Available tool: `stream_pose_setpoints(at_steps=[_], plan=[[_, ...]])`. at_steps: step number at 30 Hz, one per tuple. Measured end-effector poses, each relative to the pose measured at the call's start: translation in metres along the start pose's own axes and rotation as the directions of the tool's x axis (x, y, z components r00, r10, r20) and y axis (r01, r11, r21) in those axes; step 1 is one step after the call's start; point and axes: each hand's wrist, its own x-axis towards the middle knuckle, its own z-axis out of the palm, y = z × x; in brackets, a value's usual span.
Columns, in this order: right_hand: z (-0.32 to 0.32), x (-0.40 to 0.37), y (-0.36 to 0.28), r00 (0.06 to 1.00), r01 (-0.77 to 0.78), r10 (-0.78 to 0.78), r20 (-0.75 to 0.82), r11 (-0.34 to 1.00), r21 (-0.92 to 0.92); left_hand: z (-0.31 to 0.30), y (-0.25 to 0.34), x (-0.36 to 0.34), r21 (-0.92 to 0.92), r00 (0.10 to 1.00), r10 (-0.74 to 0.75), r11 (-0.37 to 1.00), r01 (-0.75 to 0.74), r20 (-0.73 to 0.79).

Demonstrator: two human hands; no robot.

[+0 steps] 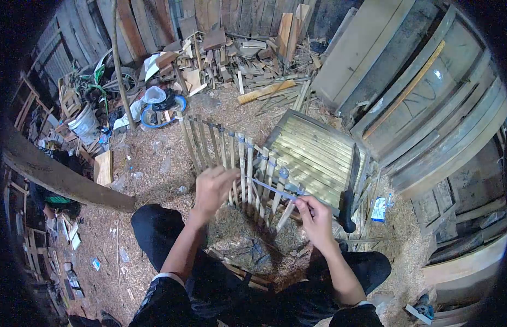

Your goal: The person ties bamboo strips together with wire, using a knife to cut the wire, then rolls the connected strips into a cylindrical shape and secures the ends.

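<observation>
A row of upright wooden slats (241, 163), bound near their tops with bluish strips, curves in front of my knees. A thin pale blue strip (272, 188) stretches across the slats between my hands. At its left end my left hand (214, 188) is closed over the slats, its fingertips partly blurred. My right hand (314, 213) pinches the strip's other end beside the rightmost slats. Behind the slats lies a slatted wooden panel (313, 144). A large knife with a black handle (347, 211) rests at the panel's right edge.
Wood scraps (245, 62) are heaped by the back wall. A blue basin (163, 115) and a white bucket (84, 124) stand left. A thick beam (68, 174) crosses the left side. Large boards (422, 98) lean at right. A blue-white packet (378, 209) lies on the ground.
</observation>
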Motion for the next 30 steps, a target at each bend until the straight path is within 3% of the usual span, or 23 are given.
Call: stream_pose_setpoints(at_steps=[1,5,7,10,11,12,13,14,16,18,20,22,24,26,27,28,29,30], plan=[[-0.001,0.002,0.002,0.997,0.075,-0.074,-0.018,0.997,0.024,-0.002,-0.005,0.001,0.023,1.0,-0.013,1.0,0.013,-0.024],[-0.005,-0.002,0.0,0.999,0.029,-0.032,-0.033,0.996,-0.087,0.003,-0.01,-0.001,0.035,0.992,-0.098,0.994,0.101,-0.077],[-0.006,-0.004,0.002,0.968,0.223,-0.252,-0.021,0.89,-0.398,0.007,-0.022,-0.005,0.018,0.983,-0.142,0.989,0.145,-0.114],[-0.006,-0.009,0.007,0.978,0.193,-0.209,0.004,0.896,-0.401,0.0,-0.023,-0.001,0.132,0.967,-0.226,0.962,0.24,-0.115],[-0.008,-0.012,0.01,0.995,0.103,-0.096,0.039,0.902,-0.42,0.001,-0.013,-0.002,0.066,0.969,-0.226,0.97,0.233,-0.101],[-0.011,-0.009,0.011,0.994,0.106,-0.101,0.034,0.899,-0.425,0.003,-0.004,0.0,-0.005,0.97,-0.226,0.974,0.227,-0.09],[-0.015,-0.008,0.011,0.974,0.196,-0.224,0.02,0.805,-0.559,0.008,-0.01,-0.004,0.039,0.996,-0.061,0.997,0.063,-0.066],[-0.018,-0.008,0.012,0.94,0.268,-0.34,0.028,0.684,-0.678,0.011,-0.008,-0.008,0.034,0.996,-0.064,0.997,0.066,-0.065],[-0.018,-0.008,0.011,0.943,0.281,-0.329,0.057,0.69,-0.667,0.007,0.012,-0.006,-0.031,0.976,0.18,0.984,-0.178,0.122],[-0.013,-0.009,0.002,0.895,0.297,-0.445,-0.021,0.633,-0.715,0.011,0.025,-0.009,-0.061,0.964,0.231,0.973,-0.224,0.13],[-0.012,-0.009,-0.005,0.925,0.288,-0.379,-0.001,0.705,-0.649,0.017,0.031,-0.012,-0.116,0.926,0.366,0.928,-0.355,0.09],[-0.006,-0.008,-0.016,0.882,0.321,-0.468,-0.048,0.674,-0.665,0.013,0.045,-0.011,-0.138,0.907,0.4,0.913,-0.383,0.128],[0.0,-0.009,-0.006,0.85,0.414,-0.526,0.034,0.626,-0.661,0.008,0.058,-0.006,-0.179,0.892,0.442,0.889,-0.421,0.097],[0.012,-0.014,-0.003,0.825,0.549,-0.543,0.159,0.7,-0.458,0.016,0.06,-0.006,-0.214,0.894,0.446,0.879,-0.425,0.054],[0.018,-0.016,-0.009,0.864,0.497,-0.489,0.119,0.792,-0.356,0.019,0.06,-0.006,-0.247,0.895,0.445,0.869,-0.428,0.017],[0.025,-0.019,-0.01,0.863,0.5,-0.491,0.122,0.791,-0.352,0.02,0.059,-0.006,-0.244,0.897,0.443,0.872,-0.426,0.018],[0.031,-0.024,-0.009,0.961,0.278,-0.276,0.032,0.952,-0.125,0.022,0.058,-0.006,-0.242,0.902,0.431,0.879,-0.412,0.031],[0.033,-0.026,-0.008,1.0,0.027,-0.027,-0.001,0.992,0.123,0.023,0.058,-0.005,-0.243,0.906,0.421,0.884,-0.399,0.043]])
